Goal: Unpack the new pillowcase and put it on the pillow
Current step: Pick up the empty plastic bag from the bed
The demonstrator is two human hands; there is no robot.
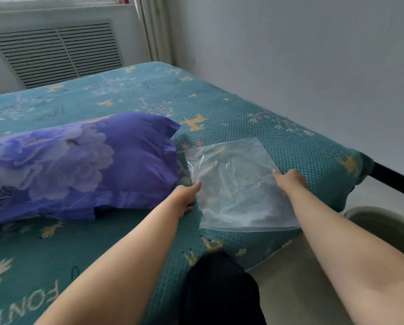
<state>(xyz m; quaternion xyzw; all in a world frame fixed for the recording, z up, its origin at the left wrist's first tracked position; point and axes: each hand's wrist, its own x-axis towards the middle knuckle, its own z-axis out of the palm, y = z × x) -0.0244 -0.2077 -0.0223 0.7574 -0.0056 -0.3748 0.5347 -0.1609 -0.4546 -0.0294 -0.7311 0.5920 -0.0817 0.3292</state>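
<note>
Teal mesh-textured cover spreads over one bed (219, 109), whose right edge and near corner drop to pale floor, with bare cover beyond the items. One purple floral pillow (84, 160), already in its pillowcase, lies on the left half. Just right of it, near the bed's right edge, lies one flat clear plastic bag (236, 184); whether anything is inside cannot be told. Two bare hands reach it: the left hand (187, 195) rests at its left edge with the thumb out, the right hand (290, 178) curls over its right edge, pinching the plastic.
</note>
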